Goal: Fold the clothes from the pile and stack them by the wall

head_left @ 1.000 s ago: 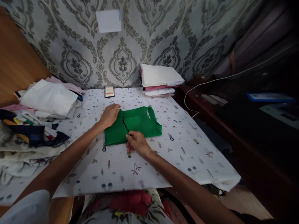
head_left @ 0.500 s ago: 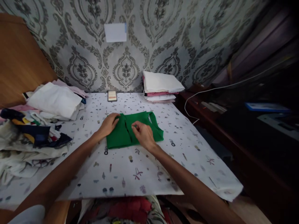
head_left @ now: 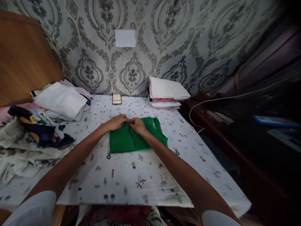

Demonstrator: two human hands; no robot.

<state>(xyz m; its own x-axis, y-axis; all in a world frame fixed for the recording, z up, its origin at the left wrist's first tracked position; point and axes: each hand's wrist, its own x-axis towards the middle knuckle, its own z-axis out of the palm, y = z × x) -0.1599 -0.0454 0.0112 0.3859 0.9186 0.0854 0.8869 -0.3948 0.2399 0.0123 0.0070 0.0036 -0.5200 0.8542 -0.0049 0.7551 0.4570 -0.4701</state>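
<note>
Green garment point(head_left: 122, 139) folded flat on the counter point(head_left: 94, 179), both hands at its far edge.
The right hand point(head_left: 138, 125) has a narrow grip, thumb and fingers apparently pinching fabric at the far end of the dark slit; the left hand point(head_left: 115, 122) rests on the far edge just beside it, and whether its grip has cloth pinched cannot be told. The garment looks light, soft and limp, not fragile, its layers likely to slide or rumple if tugged; best held by fingertips through all layers at a folded edge, palm flat beneath.
</note>
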